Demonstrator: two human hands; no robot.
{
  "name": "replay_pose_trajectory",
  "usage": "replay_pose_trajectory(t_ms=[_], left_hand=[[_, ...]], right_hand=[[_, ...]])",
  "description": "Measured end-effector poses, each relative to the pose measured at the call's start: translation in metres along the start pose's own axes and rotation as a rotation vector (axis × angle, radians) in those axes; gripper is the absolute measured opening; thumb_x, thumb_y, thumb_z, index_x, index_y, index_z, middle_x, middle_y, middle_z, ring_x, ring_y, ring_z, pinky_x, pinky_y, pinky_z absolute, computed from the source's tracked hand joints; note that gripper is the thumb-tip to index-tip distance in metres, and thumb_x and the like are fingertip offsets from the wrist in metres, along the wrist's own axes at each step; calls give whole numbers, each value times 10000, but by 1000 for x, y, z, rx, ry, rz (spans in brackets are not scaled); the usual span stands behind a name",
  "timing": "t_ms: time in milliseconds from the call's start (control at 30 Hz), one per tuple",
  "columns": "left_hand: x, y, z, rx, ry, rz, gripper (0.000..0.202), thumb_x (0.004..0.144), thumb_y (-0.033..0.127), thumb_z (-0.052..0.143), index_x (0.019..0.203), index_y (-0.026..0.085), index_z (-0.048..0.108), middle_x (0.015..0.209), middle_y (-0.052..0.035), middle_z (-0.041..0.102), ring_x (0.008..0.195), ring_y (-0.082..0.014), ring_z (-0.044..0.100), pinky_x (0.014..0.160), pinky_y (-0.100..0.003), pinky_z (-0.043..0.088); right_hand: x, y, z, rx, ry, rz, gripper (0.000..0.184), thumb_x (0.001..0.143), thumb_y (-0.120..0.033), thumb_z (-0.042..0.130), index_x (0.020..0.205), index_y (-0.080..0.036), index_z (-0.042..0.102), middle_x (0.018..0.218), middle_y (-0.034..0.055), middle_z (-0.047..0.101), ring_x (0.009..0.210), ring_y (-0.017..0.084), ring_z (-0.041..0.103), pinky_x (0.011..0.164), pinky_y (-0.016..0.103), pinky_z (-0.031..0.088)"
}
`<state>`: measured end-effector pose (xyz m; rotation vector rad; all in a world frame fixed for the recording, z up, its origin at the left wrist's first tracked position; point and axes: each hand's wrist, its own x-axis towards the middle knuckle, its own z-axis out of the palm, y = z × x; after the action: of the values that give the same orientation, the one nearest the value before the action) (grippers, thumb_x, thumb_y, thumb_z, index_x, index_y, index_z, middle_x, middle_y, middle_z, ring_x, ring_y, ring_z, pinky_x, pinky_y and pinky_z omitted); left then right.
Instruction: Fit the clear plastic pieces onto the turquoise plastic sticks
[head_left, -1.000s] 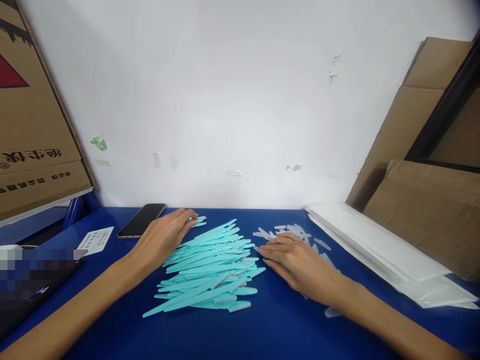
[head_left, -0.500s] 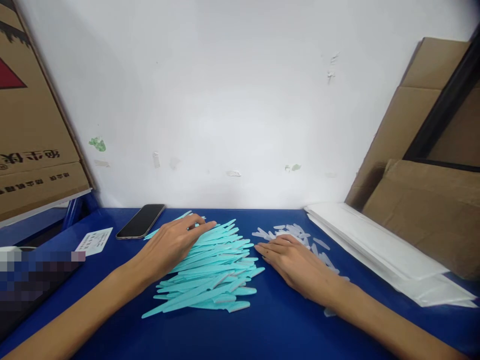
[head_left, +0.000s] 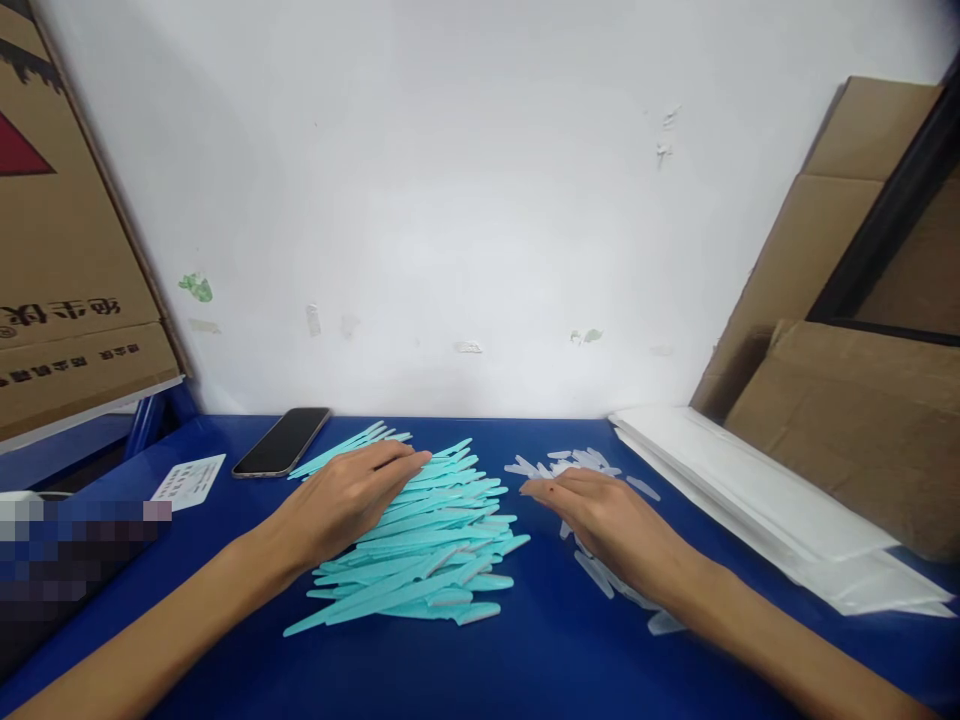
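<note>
Teal eyebrow razors (head_left: pixel 420 570) lie in a wide, overlapping pile on the blue table, their ends pointing right. My left hand (head_left: pixel 352 495) rests over the upper left of that pile, thumb and fingers drawn together; whatever they pinch is hidden. Small translucent blade covers (head_left: pixel 596 575) are scattered to the right of the razors. Over these is my right hand (head_left: pixel 596 510), palm down with its fingers pressed together and curled. Whether a cover is between its fingertips cannot be seen.
A phone (head_left: pixel 283 443) and a white printed card (head_left: pixel 189 482) lie at the left. White flat sheets or bags (head_left: pixel 765 500) are stacked at the right, beside cardboard (head_left: pixel 847 430). A large carton (head_left: pixel 67 230) stands at the far left. The white wall (head_left: pixel 465 220) closes off the back.
My left hand has lowered slightly and its fingers have closed together, showing more razors behind it. My right hand has shifted right and curled, uncovering more blade covers below it.
</note>
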<state>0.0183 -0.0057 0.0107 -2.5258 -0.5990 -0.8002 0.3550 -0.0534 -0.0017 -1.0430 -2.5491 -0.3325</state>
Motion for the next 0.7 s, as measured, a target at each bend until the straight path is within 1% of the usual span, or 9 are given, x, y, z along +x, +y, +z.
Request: replay_pose_trajectory(t_ms=[67,167,233,300,433,533,633,700], left_hand=[[1,2,-2,49,-7,28,405,952,0,386,1292,154,542,1038,-112,702,850,-178,691,675,-276,570],[3,7,-3,124,-14,47,485,903,-48,344,1296,158,539,1030,-115,709,841,-189,693,637,-283,570],[4,10,-4,141,0,61,519,877,-74,337,1295,154,544,1033,-115,714,865,-198,698,659,-299,584],[4,13,-4,140,21,69,530,868,-91,344,1290,154,551,1040,-112,718,887,-203,701,691,-317,596],[6,18,-4,122,62,86,475,899,-74,378,1268,157,568,1023,-99,729,870,-201,707,691,-317,600],[10,24,-5,108,85,107,416,931,-33,409,1259,162,574,1007,-87,739,856,-191,713,679,-293,593],[13,30,-6,89,88,106,407,934,-20,418,1251,172,585,1012,-77,745,853,-178,716,691,-279,591],[14,34,-7,70,87,105,403,931,-21,413,1229,174,602,1000,-75,748,840,-174,718,689,-274,591]], right_hand=[[0,-2,-1,64,33,9,509,868,72,462,1278,-190,612,958,78,755,820,204,710,696,314,576],[2,-6,-1,199,120,-7,333,993,-78,478,1260,-210,629,1080,81,757,915,195,730,760,311,603],[4,-9,0,244,165,-7,266,1024,-161,497,1239,-208,647,1105,80,755,941,192,735,795,311,606],[4,-11,-1,244,189,4,245,1031,-198,509,1224,-199,660,1058,76,764,891,190,742,768,305,609],[4,-12,-2,241,272,-2,238,1025,-220,538,1221,-177,665,1012,80,777,862,194,751,753,297,616],[3,-15,-2,264,351,-35,235,1002,-178,574,1216,-194,671,1048,63,776,906,180,751,794,276,618],[3,-20,-2,274,390,-62,247,990,-138,578,1205,-206,680,1059,46,776,929,166,749,825,257,618],[4,-23,-3,282,399,-79,241,991,-142,576,1196,-206,685,1055,45,778,932,168,752,831,259,624]])
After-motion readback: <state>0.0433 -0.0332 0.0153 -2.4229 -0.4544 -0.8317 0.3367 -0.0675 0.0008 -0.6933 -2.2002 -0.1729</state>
